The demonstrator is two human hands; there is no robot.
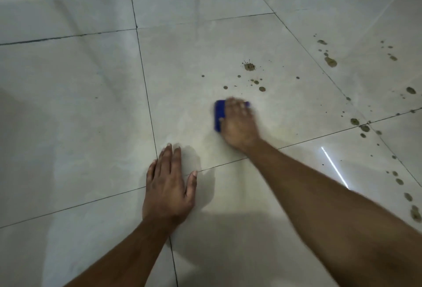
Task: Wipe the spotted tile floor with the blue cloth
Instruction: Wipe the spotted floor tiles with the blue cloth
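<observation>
Floor: pale glossy tile floor point(75, 108) fills the whole view, its large square tiles split by thin dark grout lines point(146, 94); a bright streak of reflected light point(334, 167) lies on the tile toward the right edge.
Left hand: nearest the camera, the left hand point(167, 186) lies palm down on the floor, fingers straight and close together, thumb spread to the right; it holds nothing and sits just beside a crossing of grout lines, its shadow falling to the right.
Right arm: bare forearm point(319, 197) reaches in from the lower right corner, across a grout line, toward the middle of the floor.
Right hand: farther out, the right hand point(238, 122) rests on top of the blue cloth, pressing it against the tile; the fingers are blurred, so how far they curl over the cloth I cannot tell.
Blue cloth: blue cloth point(219, 114) lies on the central tile under the right hand, showing mainly along the hand's left side, with a sliver past the fingertips.
Near spots: brown-green spots point(262, 89) dot the same tile just beyond the cloth, apart from it, with a larger splatter point(249, 67) farther back.
Right-side spots: more drops point(354, 121) gather around the grout crossing to the right, and a trail point(415, 213) runs down the right edge.
Far spots: bigger blots point(330, 61) sit on the far right tile.
</observation>
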